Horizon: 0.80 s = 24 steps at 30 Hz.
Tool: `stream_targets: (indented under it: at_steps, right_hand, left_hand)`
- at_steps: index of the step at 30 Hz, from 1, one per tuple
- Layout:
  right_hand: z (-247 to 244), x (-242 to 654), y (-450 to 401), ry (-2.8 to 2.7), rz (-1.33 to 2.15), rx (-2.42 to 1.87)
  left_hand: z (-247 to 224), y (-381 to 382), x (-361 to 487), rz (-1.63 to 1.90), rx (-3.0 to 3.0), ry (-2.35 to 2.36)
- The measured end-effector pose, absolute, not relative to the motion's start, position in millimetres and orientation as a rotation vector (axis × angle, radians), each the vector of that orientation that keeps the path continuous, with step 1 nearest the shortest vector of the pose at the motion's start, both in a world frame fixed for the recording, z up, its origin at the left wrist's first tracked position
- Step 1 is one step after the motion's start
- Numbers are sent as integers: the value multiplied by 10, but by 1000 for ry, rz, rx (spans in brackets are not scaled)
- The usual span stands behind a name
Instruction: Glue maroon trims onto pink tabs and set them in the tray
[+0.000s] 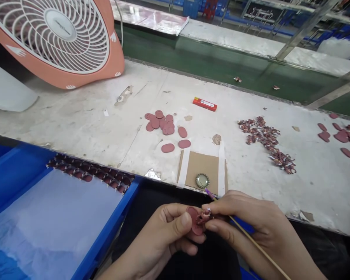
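Note:
Between thumb and fingers my left hand (175,229) grips a dark red oval disc (193,214). My right hand (247,221) pinches a small red-brown figure (203,217) against the disc's face. A thin wooden stick (258,245) with a purple tip also lies in my right hand, its tip pointing at a bottle cap (202,181). The cap rests on a cardboard piece (211,165) taped to the table edge. Loose oval discs (168,147) lie left of the cardboard, and a pile of small figures (268,136) lies to its right.
An orange fan (116,58) stands at the back left of the white table (105,132). A red box (204,104) lies mid-table. At the lower left, a blue crate (105,229) holds rows of finished-looking pieces (87,171). A green conveyor (192,54) runs behind; more discs (347,152) lie far right.

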State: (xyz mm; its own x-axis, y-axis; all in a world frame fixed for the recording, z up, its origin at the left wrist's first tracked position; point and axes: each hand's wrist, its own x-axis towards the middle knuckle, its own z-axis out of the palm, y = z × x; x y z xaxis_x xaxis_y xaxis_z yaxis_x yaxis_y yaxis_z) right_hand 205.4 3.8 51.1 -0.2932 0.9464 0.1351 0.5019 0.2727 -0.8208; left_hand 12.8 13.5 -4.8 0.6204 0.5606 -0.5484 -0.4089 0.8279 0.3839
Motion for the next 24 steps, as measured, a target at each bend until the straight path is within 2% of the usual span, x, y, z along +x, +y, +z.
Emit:
stream_targets:
  at_steps: [24]
  right_hand:
    - [563,1987,130,-2072,896,-1205]
  left_hand:
    - [-60,88,124,549,84,763]
